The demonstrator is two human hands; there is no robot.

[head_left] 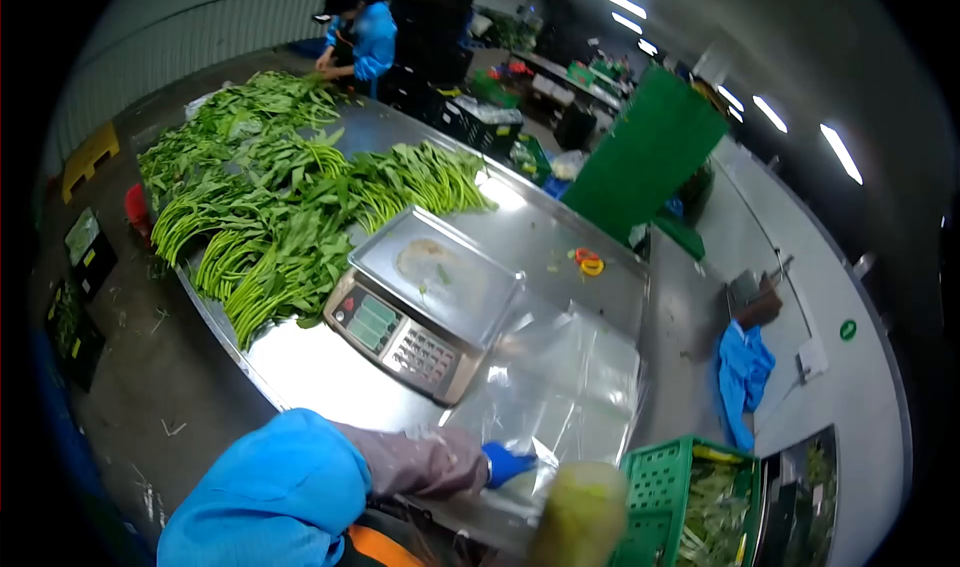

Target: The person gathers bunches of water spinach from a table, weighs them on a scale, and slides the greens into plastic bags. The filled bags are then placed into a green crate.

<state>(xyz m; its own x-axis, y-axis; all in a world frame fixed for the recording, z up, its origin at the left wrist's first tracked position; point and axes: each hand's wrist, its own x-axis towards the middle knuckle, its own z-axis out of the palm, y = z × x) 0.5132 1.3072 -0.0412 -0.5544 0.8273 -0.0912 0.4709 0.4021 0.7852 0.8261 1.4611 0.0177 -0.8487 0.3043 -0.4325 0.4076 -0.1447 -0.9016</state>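
Observation:
My left hand (509, 464), in a blue glove with a mauve sleeve behind it, is at the near part of a stack of clear plastic bags (570, 377). Its fingers are together on the bag film, close to the table's front edge. Just right of the glove, a blurred yellow-green thing (578, 517) rises from the bottom of the view; its kind is unclear. My right hand does not show. Beyond the bags stands a digital scale (400, 342), its steel pan (440, 272) holding only leaf scraps and a wet stain.
Bunches of leafy green stems (290, 207) cover the table's left side. Orange-handled scissors (590, 262) lie toward the far edge. A green crate (655, 487) with greens stands at the right. Across the table, another person (365, 42) handles greens.

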